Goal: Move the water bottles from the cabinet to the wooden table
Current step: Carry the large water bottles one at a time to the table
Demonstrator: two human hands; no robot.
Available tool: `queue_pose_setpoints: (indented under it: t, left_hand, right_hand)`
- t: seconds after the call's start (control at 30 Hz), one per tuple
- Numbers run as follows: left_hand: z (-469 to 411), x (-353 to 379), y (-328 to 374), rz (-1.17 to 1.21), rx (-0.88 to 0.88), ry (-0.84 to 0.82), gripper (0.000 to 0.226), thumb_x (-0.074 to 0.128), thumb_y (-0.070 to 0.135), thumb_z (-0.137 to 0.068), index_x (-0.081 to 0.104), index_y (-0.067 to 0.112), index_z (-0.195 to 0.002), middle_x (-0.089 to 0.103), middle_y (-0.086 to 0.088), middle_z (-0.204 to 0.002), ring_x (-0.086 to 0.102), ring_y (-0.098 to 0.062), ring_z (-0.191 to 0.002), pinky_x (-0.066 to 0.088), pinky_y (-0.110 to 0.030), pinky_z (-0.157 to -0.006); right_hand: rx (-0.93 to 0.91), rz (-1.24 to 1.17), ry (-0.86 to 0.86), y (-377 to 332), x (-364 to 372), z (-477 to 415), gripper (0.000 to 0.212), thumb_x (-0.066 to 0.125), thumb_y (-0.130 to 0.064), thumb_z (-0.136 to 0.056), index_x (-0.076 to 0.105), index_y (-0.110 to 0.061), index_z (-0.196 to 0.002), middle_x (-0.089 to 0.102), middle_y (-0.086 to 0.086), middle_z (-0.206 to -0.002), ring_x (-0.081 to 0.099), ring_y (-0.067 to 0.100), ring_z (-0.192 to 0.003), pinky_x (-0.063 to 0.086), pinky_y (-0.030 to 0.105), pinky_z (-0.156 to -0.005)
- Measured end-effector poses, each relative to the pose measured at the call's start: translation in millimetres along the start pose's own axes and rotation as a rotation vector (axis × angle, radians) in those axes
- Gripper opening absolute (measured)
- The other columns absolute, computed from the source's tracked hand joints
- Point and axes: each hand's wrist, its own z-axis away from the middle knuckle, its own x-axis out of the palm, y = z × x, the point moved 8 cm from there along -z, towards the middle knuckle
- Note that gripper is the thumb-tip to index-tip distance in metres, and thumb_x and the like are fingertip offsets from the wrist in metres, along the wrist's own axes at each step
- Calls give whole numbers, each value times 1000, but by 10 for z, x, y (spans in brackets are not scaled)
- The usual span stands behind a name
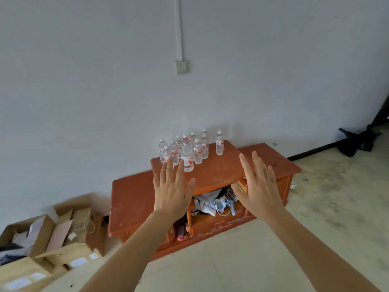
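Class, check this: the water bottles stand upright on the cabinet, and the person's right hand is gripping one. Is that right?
No. In the head view the right hand is open, fingers straight, gripping nothing. The water bottles do stand upright on the cabinet.

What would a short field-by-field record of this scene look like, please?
cabinet: orange-red wood, front compartment open and cluttered
water bottles: about ten, upright, clustered on its raised top by the wall
lone bottle: stands apart, right of the cluster
left hand: open, fingers spread, holding nothing
right hand: open, fingers spread, holding nothing
wooden table: not in view
cardboard boxes: on the floor at left
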Motion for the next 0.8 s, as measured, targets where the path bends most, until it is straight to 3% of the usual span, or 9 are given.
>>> queue_pose_setpoints:
  t: [0.3, 0.4, 0.53, 0.8]
  left_hand:
    - [-1800, 1149, -193, -20, -16, -56, 67, 18, 63, -101, -3, 34, -158, -6, -2, -168, -1, -26, -154, 7, -52, -124]
    - [-2392, 1574, -292, -54, -66, -88, 69, 16, 64, -100, -2, 33, -159, -7, -3, -168, -2, -27, -154, 6, -52, -124]
    - [-3205, 2039, -474, -81, -166, -161, 71, 18, 62, -99, -6, 33, -159, -13, -4, -167, -4, -29, -154, 9, -53, -124]
    - [-4144, 2630, -1069, -42, -341, -218, 74, 20, 65, -98, -7, 32, -159, -12, -2, -167, -3, -25, -155, 12, -51, -124]
  right_hand:
    - [68, -56, -88, 911, 1274, -1403, 96, 55, -57, -94, -6, -30, -162, 5, 19, -168, 22, 39, -152, 21, 60, -119]
    - [67, -114, -150, 1194, 1856, -1989, 98, 53, -59, -95, -17, -35, -159, -2, 16, -169, 16, 37, -154, 14, 56, -121]
    - [30, -198, -332, 1466, 2688, -2800, 104, 53, -62, -93, -28, -39, -154, -5, 12, -169, 12, 33, -156, 17, 53, -124]
    - [41, -351, -651, 1473, 4062, -3759, 103, 55, -68, -91, -19, -39, -156, -4, 4, -171, 13, 28, -156, 29, 50, -121]
